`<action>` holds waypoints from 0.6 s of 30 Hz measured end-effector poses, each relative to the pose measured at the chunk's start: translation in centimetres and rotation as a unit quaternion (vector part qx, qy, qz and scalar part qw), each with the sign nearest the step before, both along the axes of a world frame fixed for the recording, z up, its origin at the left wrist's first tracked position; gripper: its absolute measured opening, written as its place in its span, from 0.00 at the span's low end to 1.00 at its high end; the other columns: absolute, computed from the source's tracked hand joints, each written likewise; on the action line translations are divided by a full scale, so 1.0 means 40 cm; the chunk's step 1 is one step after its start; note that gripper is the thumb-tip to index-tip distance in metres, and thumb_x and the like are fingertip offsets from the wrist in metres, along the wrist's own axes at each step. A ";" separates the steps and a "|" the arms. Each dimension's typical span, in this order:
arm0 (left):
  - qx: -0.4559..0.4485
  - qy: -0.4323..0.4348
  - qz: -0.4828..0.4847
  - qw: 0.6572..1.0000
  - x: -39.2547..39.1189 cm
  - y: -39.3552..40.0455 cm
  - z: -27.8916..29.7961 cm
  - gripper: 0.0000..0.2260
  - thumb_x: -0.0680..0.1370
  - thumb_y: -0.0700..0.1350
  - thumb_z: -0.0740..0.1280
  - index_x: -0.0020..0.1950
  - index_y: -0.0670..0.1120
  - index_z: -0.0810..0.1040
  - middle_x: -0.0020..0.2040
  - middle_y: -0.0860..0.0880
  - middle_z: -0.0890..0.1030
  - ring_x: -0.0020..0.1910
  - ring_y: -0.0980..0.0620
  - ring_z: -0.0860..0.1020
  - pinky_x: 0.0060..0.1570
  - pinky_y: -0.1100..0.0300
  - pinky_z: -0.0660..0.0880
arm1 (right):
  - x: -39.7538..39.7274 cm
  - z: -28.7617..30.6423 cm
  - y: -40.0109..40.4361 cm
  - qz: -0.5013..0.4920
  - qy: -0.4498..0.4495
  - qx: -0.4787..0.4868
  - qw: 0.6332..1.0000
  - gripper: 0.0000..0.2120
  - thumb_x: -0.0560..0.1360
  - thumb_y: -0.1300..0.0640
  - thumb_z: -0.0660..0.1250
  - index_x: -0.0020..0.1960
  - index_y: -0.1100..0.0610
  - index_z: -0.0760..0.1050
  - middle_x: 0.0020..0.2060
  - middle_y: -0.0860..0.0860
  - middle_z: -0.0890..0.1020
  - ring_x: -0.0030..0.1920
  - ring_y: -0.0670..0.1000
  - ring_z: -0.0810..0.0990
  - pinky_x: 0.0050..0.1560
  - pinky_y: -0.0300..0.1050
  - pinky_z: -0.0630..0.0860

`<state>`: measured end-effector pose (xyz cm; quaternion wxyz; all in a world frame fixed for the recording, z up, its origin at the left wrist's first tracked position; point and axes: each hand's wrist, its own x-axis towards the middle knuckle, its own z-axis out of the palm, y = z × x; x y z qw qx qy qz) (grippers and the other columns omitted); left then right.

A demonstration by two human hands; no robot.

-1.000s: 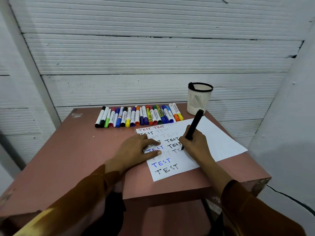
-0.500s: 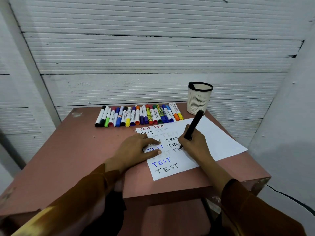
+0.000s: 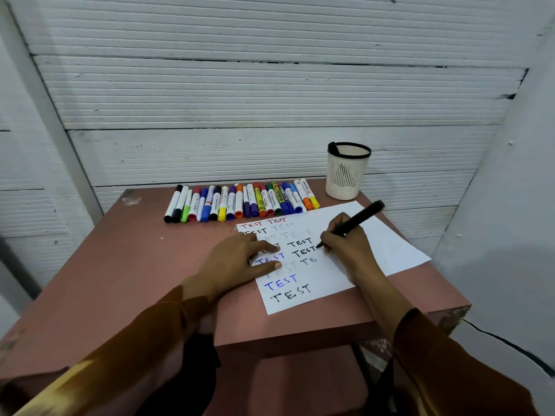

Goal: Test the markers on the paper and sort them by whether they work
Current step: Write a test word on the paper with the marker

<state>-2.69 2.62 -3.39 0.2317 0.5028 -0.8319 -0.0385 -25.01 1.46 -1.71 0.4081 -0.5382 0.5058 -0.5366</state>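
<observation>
Counter (image 3: 126, 265): one, pinkish, matte, chipped at its right corner. Paper (image 3: 387, 244): one white sheet, "TEST" lettered in red, black, blue; some words faint, some hidden under the left hand (image 3: 237, 259), lying flat with straight fingers. Mesh pen cup (image 3: 347, 172): one, cylindrical, black-rimmed. Capped markers (image 3: 240, 202): about twenty, in a row behind the paper. Right hand (image 3: 348, 244): fingers gripping black marker (image 3: 356, 221), tip on paper.

A worn reddish-pink table (image 3: 120, 265) stands against a far wall of white ribbed panels (image 3: 270, 94) with dark horizontal seams. A plain white wall (image 3: 510, 205) closes the right side, where a black cable (image 3: 510, 345) runs along it.
</observation>
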 end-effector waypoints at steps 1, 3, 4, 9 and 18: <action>-0.001 0.000 0.000 1.000 0.000 0.000 0.000 0.40 0.63 0.79 0.42 0.61 0.60 0.75 0.41 0.53 0.74 0.42 0.55 0.70 0.36 0.68 0.63 | 0.001 -0.001 0.000 -0.002 0.023 0.005 1.000 0.12 0.68 0.73 0.64 0.34 0.58 0.66 0.29 0.54 0.70 0.29 0.50 0.71 0.34 0.41 0.70; -0.003 -0.003 -0.002 1.000 -0.001 -0.001 -0.001 0.39 0.64 0.79 0.42 0.61 0.60 0.75 0.41 0.53 0.74 0.42 0.55 0.70 0.36 0.68 0.63 | 0.003 -0.001 0.001 -0.001 0.051 0.009 0.999 0.13 0.68 0.72 0.64 0.33 0.58 0.66 0.28 0.53 0.70 0.30 0.50 0.70 0.32 0.39 0.69; -0.004 -0.004 -0.002 1.000 -0.001 -0.002 -0.001 0.39 0.64 0.79 0.42 0.61 0.60 0.75 0.41 0.53 0.74 0.42 0.55 0.70 0.36 0.68 0.63 | 0.004 0.000 0.002 -0.003 0.060 0.008 0.998 0.13 0.68 0.71 0.65 0.32 0.58 0.65 0.28 0.53 0.70 0.30 0.49 0.70 0.31 0.37 0.68; -0.008 -0.003 -0.001 1.000 -0.001 -0.001 -0.001 0.39 0.64 0.78 0.43 0.61 0.60 0.75 0.41 0.54 0.74 0.41 0.56 0.70 0.35 0.69 0.61 | 0.005 -0.002 0.002 -0.026 0.074 0.001 0.997 0.12 0.68 0.69 0.66 0.32 0.58 0.67 0.29 0.54 0.73 0.31 0.50 0.74 0.35 0.43 0.71; -0.004 -0.011 0.001 1.000 0.000 -0.003 -0.002 0.39 0.64 0.78 0.42 0.61 0.61 0.75 0.40 0.55 0.73 0.42 0.56 0.69 0.36 0.67 0.64 | 0.008 -0.004 0.005 -0.023 0.110 -0.001 0.994 0.10 0.68 0.67 0.67 0.34 0.58 0.67 0.30 0.55 0.77 0.35 0.53 0.77 0.40 0.46 0.73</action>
